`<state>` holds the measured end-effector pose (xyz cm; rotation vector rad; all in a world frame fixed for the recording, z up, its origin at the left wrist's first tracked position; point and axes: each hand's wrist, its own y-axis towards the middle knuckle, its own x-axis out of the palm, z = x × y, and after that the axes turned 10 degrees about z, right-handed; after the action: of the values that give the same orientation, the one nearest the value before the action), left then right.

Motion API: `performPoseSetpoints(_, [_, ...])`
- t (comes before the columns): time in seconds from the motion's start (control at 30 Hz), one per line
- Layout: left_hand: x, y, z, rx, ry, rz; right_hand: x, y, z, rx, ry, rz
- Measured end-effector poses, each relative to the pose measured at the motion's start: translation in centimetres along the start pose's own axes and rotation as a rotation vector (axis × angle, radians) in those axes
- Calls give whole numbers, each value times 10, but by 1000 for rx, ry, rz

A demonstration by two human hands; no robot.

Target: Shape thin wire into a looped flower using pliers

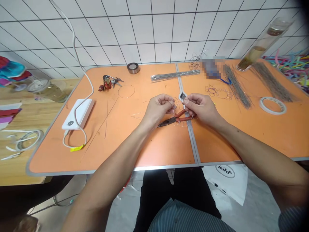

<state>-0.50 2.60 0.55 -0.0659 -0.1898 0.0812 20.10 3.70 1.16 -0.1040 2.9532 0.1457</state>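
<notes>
Above the middle of the orange table (145, 151), my left hand (159, 108) and my right hand (201, 108) face each other with a small gap between them. Both pinch a thin copper-coloured wire (179, 104) bent into small loops; the fingers hide parts of it. Just beneath lie pliers (169, 121) with red handles, dark jaws pointing left and handle ends under my right hand. More looped wire shows faintly around the handles. Left of my left hand, a wire ring (126, 91) and a few long thin wires (98, 129) lie flat.
A silver wire bundle (175, 76) lies at the back, with darker bundles (238, 87) to the right. Around the table are tape rolls (272, 105), keys (116, 81), a cabled white power bank (78, 114), flower-shaped wires (211, 91) and a tall glass cylinder (259, 48).
</notes>
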Motion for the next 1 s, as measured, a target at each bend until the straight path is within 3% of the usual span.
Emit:
performPoseSetpoints(0.33, [-1,-2,-2,-69,-6,26,5,-3,4,17,28,48])
performPoseSetpoints(0.7, [5,-7,-1,-154,8,94,9,-3,0,-85,-31,74])
performPoseSetpoints(1.0, [-1,-11,-3,-103,12,10,-1,7,1,-127,-79,115])
